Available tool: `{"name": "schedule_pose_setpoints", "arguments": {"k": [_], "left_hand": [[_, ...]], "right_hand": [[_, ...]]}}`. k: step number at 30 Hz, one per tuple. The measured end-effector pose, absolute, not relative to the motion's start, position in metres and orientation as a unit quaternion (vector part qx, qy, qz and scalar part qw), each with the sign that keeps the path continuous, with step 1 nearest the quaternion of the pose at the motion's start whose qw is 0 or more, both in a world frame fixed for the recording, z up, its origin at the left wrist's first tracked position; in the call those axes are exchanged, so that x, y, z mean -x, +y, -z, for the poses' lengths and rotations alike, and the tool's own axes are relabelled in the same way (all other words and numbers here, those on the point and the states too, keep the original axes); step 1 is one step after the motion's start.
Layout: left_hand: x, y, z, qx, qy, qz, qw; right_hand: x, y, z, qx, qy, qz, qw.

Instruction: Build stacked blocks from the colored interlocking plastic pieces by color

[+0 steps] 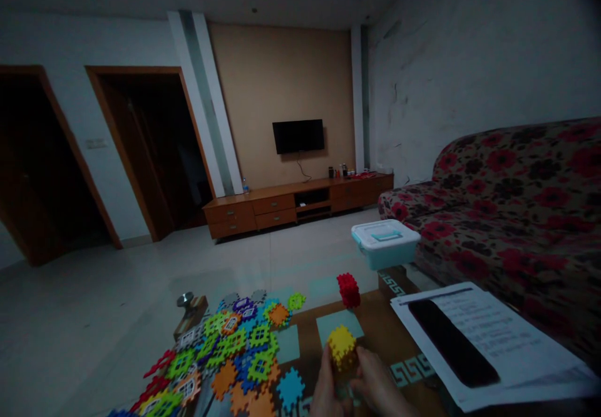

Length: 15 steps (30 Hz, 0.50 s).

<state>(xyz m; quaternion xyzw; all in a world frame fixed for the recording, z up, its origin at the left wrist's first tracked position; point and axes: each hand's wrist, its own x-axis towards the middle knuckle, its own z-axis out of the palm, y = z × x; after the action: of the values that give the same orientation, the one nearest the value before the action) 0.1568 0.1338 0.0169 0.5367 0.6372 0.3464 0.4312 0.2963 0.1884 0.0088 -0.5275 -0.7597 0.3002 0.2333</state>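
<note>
Yellow toothed block (342,342) sits between both hands, the left hand (326,387) and right hand (374,379) gripping opposite sides. It looks like light, stiff plastic, slightly slick, with seams that might pop; its flat sides suit fingertips best. Loose toothed pieces (225,378) lie left of the left hand.

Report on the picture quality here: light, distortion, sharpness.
Head view: dim overall, the doorway at far left nearly black; head view: apparent wide-angle distortion, the lit wall's door frame leaning; head view: top right corner darkened; head view: print on the papers too soft to read, though the yellow block stands out in colour.
</note>
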Motion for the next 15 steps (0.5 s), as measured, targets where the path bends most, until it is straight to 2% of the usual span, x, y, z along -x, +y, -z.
{"name": "schedule_pose_setpoints", "arguments": {"k": [8,15], "left_hand": [[-0.192,0.209,0.012,-0.494,0.504,-0.473,0.527],[-0.205,0.225,0.006,-0.473,0.513,-0.48,0.532]], "right_hand": [[-0.328,0.26,0.013,0.573,-0.723,-0.329,0.2],[-0.337,0.291,0.035,0.579,-0.715,-0.333,0.204]]}}
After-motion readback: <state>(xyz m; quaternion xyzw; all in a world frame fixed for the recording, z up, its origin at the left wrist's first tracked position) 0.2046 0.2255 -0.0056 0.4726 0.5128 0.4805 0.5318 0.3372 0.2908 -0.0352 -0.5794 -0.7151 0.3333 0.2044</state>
